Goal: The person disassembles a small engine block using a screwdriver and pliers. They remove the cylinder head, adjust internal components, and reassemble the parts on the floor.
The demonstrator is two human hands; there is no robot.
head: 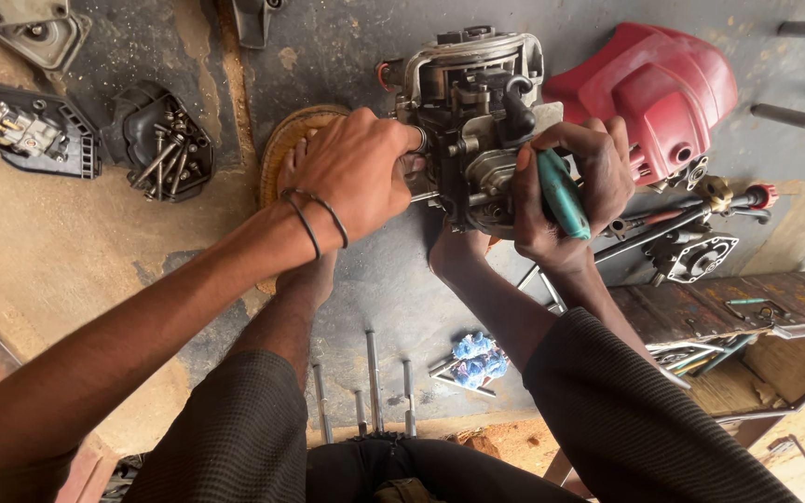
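Note:
A small grey engine block (472,102) stands on the stained floor between my bare feet. My left hand (358,169), with thin black bands on the wrist, grips the engine's left side. My right hand (570,186) is closed on a screwdriver with a teal handle (563,196), whose tip is hidden against the engine's lower right side. My knees in dark trousers frame the bottom of the view.
A red engine cover (654,88) lies right of the engine. A black tray of bolts (165,144) and a carburettor part (25,126) sit at left. Long metal rods (370,382) and a blue rag (477,359) lie near me; an open toolbox (747,317) is at right.

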